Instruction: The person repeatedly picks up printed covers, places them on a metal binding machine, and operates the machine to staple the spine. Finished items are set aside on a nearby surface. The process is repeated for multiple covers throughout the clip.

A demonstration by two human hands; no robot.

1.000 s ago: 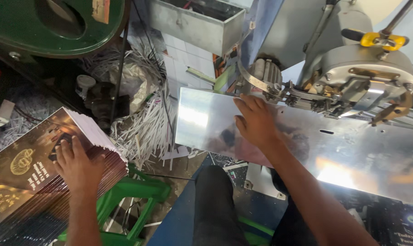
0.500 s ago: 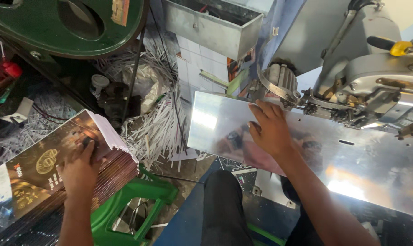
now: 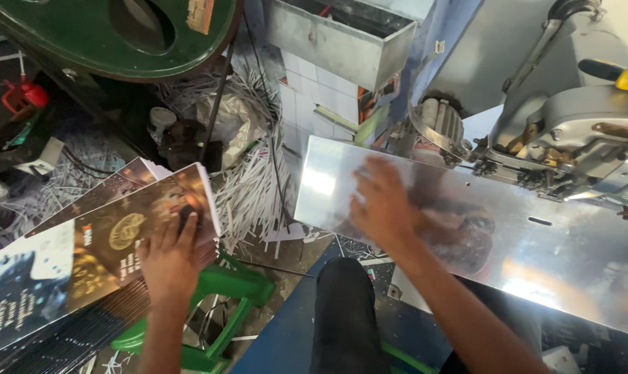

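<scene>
Shiny metal table (image 3: 535, 256) under your right hand (image 3: 383, 201), fingers spread flat, holding nothing, your left hand (image 3: 167, 260) pressed open on the top dark printed sheet (image 3: 130, 232), pile (image 3: 85, 277) resting on a green stool (image 3: 224, 298).

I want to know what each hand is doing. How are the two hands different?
The left hand presses on a dark printed stack of sheets; the right hand lies on a shiny metal plate. The left looks sharp, the right blurred. Both are flat, palm down.
</scene>
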